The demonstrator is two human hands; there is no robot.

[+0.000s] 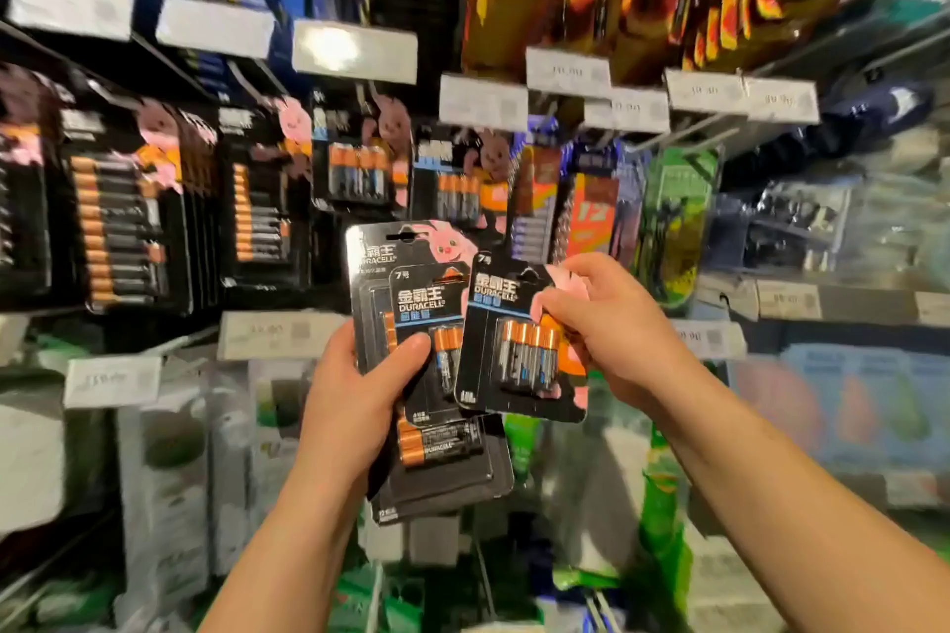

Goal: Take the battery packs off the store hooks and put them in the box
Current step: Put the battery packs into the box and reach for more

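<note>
Battery packs (411, 324) sit stacked in the left hand (354, 386), thumb clamped across them. Right hand (611, 324) pinches another pack (519, 339) just beside.

We see a dim store aisle, lit mostly from above and behind us, with one hard white glare patch burning out a price tag (354, 50) on the upper rail. The hands and the battery packs (519, 339) they hold at centre are fairly sharp, their printing legible, while everything toward the edges smears with motion blur and bends outward under the wide-angle lens. The lower shelves sink into soft, murky shadow, and the figures on the other tags are perhaps too blurred to read.
</note>
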